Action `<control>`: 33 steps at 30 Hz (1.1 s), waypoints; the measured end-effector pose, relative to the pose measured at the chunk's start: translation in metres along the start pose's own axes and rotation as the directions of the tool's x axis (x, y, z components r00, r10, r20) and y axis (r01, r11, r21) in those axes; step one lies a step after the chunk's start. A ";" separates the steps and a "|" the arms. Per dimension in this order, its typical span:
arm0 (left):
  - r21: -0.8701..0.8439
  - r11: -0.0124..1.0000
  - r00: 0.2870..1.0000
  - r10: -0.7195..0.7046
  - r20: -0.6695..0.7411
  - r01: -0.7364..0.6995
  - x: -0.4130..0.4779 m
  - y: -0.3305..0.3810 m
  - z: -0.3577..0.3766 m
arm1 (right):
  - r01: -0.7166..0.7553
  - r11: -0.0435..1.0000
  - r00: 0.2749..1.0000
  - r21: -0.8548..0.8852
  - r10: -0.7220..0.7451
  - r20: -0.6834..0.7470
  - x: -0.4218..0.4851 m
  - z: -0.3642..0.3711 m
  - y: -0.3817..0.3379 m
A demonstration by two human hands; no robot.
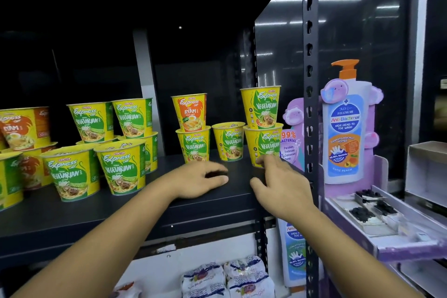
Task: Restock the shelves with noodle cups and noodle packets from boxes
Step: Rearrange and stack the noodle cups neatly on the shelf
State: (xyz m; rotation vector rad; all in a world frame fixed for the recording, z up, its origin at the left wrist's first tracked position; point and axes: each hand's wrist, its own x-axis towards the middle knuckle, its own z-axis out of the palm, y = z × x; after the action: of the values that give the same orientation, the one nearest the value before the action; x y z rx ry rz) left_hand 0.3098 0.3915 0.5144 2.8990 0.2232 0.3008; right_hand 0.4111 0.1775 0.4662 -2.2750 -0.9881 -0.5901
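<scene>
Evidently cups (228,141) are being shelved — fingers (217,179) of left hand (200,181) and right hand (280,186) are being held slack, empty; another cup is being called for.

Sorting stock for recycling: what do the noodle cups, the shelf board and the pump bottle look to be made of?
Noodle cups: likely printed paperboard with glossy film, given rolled rims and sheen. Shelf board: probably painted metal, matte black, thin folded front edge. Pump bottle: plastic, glossy white, orange pump.
</scene>
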 end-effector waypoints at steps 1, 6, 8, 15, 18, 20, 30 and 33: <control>-0.013 1.000 1.000 -0.016 0.026 0.016 -0.001 -0.003 0.003 | -0.040 0.999 0.999 0.035 0.039 0.009 0.002 -0.002 -0.002; -0.015 0.999 0.998 -0.031 0.050 0.032 0.000 -0.003 0.003 | -0.283 0.899 0.956 0.334 0.291 0.028 0.031 -0.006 -0.006; -0.033 0.999 0.998 -0.035 0.045 0.037 0.000 -0.004 0.003 | -0.376 0.791 0.919 0.483 0.387 0.082 0.048 -0.006 -0.005; -0.097 0.995 0.999 -0.036 0.022 0.038 -0.004 -0.002 0.003 | -0.390 0.515 0.871 0.763 0.475 0.124 0.086 0.000 0.001; -0.099 0.995 1.000 -0.024 0.013 0.025 -0.007 -0.002 0.002 | -0.353 0.543 0.886 0.762 0.455 0.086 0.086 0.010 0.005; -0.097 0.995 1.000 -0.022 0.009 0.023 -0.008 -0.001 0.001 | -0.339 0.563 0.896 0.754 0.439 0.075 0.086 0.012 0.005; -0.030 0.999 0.998 -0.035 0.052 0.037 -0.008 0.004 0.001 | -0.254 0.548 0.941 0.797 0.331 0.072 0.081 0.012 0.009; -0.051 0.997 0.998 -0.052 0.023 0.053 -0.007 0.004 0.002 | -0.239 0.532 0.958 0.812 0.264 0.109 0.079 0.012 0.011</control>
State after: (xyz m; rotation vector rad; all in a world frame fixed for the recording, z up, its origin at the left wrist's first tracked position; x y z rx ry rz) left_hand 0.3037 0.3863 0.5116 2.8385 0.2836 0.2617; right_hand 0.4708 0.2194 0.5003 -1.4840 -0.6725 0.0177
